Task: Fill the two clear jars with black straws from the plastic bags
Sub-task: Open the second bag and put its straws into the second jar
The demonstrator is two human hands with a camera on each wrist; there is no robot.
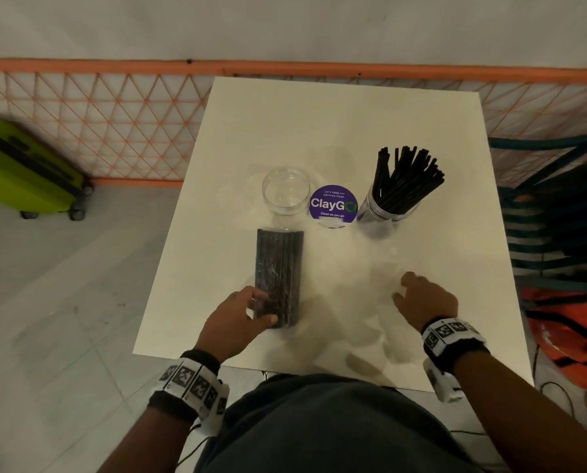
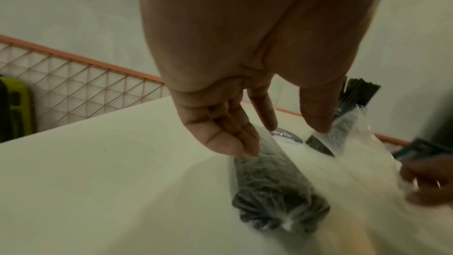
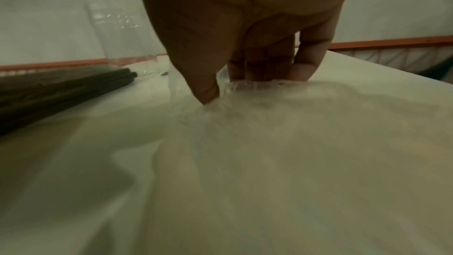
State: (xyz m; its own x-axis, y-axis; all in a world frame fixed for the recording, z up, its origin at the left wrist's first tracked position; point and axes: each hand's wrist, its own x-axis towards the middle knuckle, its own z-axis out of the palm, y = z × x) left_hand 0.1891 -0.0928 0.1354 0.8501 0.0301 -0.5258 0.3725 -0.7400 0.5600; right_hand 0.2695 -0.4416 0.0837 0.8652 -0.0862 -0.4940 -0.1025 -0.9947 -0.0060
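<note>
1. Bag of black straws [image 1: 279, 278] flat on white table [image 1: 336, 131], long axis running from near edge toward empty jar [image 1: 286, 190], far end touching the jar's base.
2. Filled jar [image 1: 387, 206] upright at right, straws fanned upward.
3. Left hand [image 1: 237, 319] at bag's near end, fingers [image 2: 235, 129] loosely spread, tips touching the plastic, thumb across it.
4. Right hand [image 1: 423, 298] curled, pinching crumpled empty clear bag [image 3: 245, 92].
</note>
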